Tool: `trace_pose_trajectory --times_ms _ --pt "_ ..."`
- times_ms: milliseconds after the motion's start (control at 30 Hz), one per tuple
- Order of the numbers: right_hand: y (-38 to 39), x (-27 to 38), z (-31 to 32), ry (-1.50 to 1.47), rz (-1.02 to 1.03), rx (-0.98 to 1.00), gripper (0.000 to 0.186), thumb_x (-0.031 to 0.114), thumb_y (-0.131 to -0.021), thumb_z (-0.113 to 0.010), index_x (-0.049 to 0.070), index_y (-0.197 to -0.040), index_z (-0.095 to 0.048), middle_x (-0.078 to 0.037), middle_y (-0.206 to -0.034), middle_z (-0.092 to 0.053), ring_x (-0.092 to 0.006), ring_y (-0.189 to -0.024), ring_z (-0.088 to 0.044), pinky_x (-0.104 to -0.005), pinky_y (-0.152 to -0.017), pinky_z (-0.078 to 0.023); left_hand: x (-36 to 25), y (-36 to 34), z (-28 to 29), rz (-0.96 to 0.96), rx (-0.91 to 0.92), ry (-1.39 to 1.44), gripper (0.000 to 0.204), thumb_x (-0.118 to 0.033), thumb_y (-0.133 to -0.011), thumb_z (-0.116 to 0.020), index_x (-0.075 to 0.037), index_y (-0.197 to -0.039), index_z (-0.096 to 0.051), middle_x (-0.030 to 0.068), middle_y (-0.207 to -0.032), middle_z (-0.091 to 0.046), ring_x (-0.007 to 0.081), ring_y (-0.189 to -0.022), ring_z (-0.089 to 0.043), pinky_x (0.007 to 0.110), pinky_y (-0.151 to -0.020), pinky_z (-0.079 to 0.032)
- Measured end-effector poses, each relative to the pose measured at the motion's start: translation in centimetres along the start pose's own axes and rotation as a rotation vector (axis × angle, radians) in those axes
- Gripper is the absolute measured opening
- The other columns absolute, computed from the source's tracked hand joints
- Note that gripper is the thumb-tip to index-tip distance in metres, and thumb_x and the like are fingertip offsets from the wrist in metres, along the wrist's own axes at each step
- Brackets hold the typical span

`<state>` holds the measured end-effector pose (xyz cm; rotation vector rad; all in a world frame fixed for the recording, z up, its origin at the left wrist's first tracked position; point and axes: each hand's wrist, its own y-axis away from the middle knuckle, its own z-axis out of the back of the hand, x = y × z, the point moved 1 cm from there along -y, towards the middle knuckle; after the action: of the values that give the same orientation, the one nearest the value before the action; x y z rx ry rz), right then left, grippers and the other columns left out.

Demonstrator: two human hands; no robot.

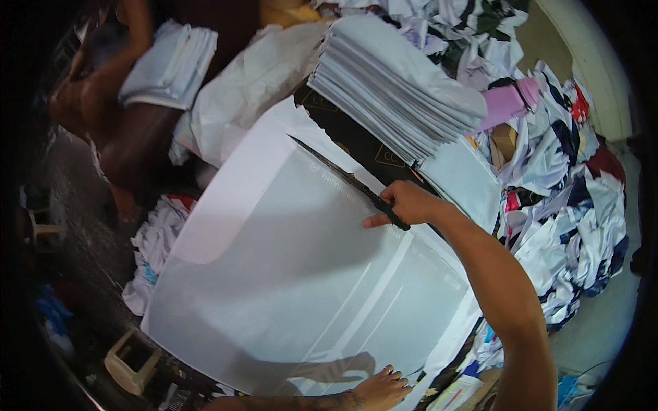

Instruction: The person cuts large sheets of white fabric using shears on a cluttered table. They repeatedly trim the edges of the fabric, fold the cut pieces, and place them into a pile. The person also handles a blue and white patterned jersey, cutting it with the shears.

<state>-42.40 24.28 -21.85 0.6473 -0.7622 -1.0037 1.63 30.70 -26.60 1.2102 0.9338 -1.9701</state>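
Note:
My right hand (409,205) grips the dark handles of a pair of long scissors (340,172). Their blades point to the far left over a wide pale grey-white fabric sheet (274,236), looking nearly closed. White margins and faint printed lettering and stripes show on the sheet. My thumb is close to the cloth, just beside the handles. A bare foot (380,392) rests at the sheet's near edge; my left hand does not show.
A thick stack of folded pale cloth (397,82) stands beyond my right hand, near a pink bottle (507,104). Heaped fabric scraps (555,226) lie right. At the far left a person sits with folded cloth (170,66). A beige stool (131,361) stands near left.

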Motion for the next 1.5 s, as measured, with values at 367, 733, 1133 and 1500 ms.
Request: trace_pose_trajectory --times_ms 367,733,1133,1500 --pt "36.0 -7.7 -21.7 -0.443 -0.276 -0.708 0.052 0.038 -0.081 -0.095 0.000 -0.071 -0.060 -0.007 -0.056 -0.048 -0.0126 -0.059 -0.040 -0.0376 -0.054 -0.036 2.1 -6.7 -6.9 -0.031 0.586 -0.517 0.112 -0.076 -0.087 -0.066 -0.011 -0.171 -0.030 0.0148 -0.180 -0.019 0.0348 -0.167 -0.009 0.064 -0.134 0.003" --pt "57.3 -8.6 -60.3 -1.055 -0.529 -0.269 0.051 0.042 -0.086 -0.090 -0.005 -0.097 -0.074 -0.012 -0.085 -0.073 -0.0223 -0.079 -0.070 -0.0391 -0.072 -0.055 1.1 12.4 3.6 0.639 -0.823 -0.941 0.102 -0.039 -0.087 -0.085 -0.003 -0.167 -0.033 0.0272 -0.170 -0.030 0.0428 -0.163 -0.020 0.066 -0.130 -0.010" --pt "41.7 7.6 -63.9 -0.862 0.016 0.130 0.101 0.081 -0.091 -0.065 0.001 -0.152 -0.054 -0.029 -0.140 -0.066 -0.0427 -0.135 -0.062 -0.0461 -0.111 -0.047 -2.9 31.7 1.2 1.142 -0.901 1.034 0.025 -0.024 -0.098 -0.082 -0.010 -0.116 -0.071 -0.0020 -0.101 -0.069 0.0096 -0.091 -0.065 0.030 -0.074 -0.049" --pt "37.8 15.0 -61.7 -1.154 -0.140 0.043 0.064 0.066 -0.090 -0.080 0.003 -0.090 -0.070 -0.002 -0.070 -0.063 -0.0136 -0.064 -0.064 -0.0291 -0.061 -0.049 -4.0 32.2 2.8 1.110 -0.735 0.838 0.021 -0.021 -0.101 -0.078 -0.001 -0.107 -0.075 0.0023 -0.090 -0.073 0.0092 -0.080 -0.067 0.025 -0.072 -0.052"
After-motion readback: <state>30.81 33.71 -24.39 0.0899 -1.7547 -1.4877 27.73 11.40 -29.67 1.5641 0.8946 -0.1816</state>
